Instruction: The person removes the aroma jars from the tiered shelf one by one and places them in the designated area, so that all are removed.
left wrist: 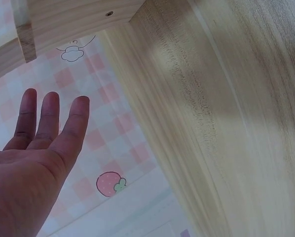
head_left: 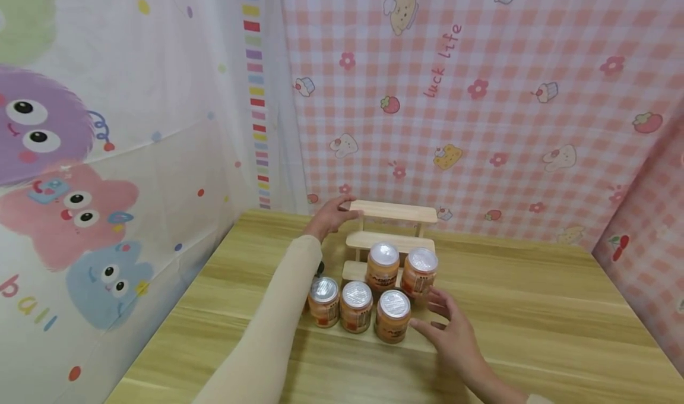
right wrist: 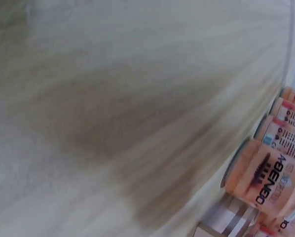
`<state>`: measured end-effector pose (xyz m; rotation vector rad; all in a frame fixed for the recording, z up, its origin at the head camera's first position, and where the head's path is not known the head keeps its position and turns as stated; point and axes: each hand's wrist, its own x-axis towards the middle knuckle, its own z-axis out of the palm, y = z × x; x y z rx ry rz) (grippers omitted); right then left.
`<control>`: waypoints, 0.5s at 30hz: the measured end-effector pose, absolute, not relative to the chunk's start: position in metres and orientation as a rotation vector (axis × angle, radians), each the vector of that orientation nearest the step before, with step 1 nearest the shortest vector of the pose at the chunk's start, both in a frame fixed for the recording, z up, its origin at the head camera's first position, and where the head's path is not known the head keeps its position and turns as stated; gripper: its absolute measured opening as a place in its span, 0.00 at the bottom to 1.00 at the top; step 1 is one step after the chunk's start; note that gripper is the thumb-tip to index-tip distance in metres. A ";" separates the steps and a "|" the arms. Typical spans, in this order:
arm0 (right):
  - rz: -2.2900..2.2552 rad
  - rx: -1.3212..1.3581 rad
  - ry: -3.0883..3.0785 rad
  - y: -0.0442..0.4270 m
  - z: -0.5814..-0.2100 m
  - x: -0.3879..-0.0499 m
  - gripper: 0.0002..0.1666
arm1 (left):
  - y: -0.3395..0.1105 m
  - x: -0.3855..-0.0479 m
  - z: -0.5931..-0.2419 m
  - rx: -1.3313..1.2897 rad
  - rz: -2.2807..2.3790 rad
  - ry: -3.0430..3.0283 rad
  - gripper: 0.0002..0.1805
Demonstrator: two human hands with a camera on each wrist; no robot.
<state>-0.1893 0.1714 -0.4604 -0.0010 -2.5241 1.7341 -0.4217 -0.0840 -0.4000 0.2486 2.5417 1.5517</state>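
My left hand (head_left: 332, 215) is at the left end of the top tier of a small stepped wooden rack (head_left: 392, 211), thumb in front. In the left wrist view its fingers (left wrist: 76, 121) extend loosely, apart from the wood; the thumb is out of frame. Orange cans with silver lids stand at the rack's front: a front-right can (head_left: 393, 318), a can behind it (head_left: 382, 268), and several others. My right hand (head_left: 454, 335) is beside the front-right can, thumb and fingers spread. Whether the thumb touches it I cannot tell. The right wrist view shows cans (right wrist: 268, 177) but no hand.
The wood-grain table (head_left: 534, 309) extends on both sides of the rack. A pink checked cloth (head_left: 481, 125) hangs behind it, and a white cartoon-printed sheet (head_left: 176, 172) stands at the left. Part of a dark object (head_left: 320, 268) shows beside the left sleeve.
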 end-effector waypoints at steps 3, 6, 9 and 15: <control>1.717 0.001 -2.509 0.175 -0.457 -0.192 0.46 | -0.083 -0.421 -0.399 0.245 1.562 2.535 0.33; 1.692 0.020 -2.510 0.180 -0.453 -0.195 0.46 | -0.083 -0.421 -0.399 0.252 1.562 2.538 0.33; 1.669 0.039 -2.497 0.184 -0.449 -0.200 0.47 | -0.083 -0.422 -0.400 0.254 1.562 2.539 0.33; 1.693 0.014 -2.399 0.191 -0.444 -0.214 0.44 | -0.084 -0.423 -0.402 0.252 1.564 2.529 0.33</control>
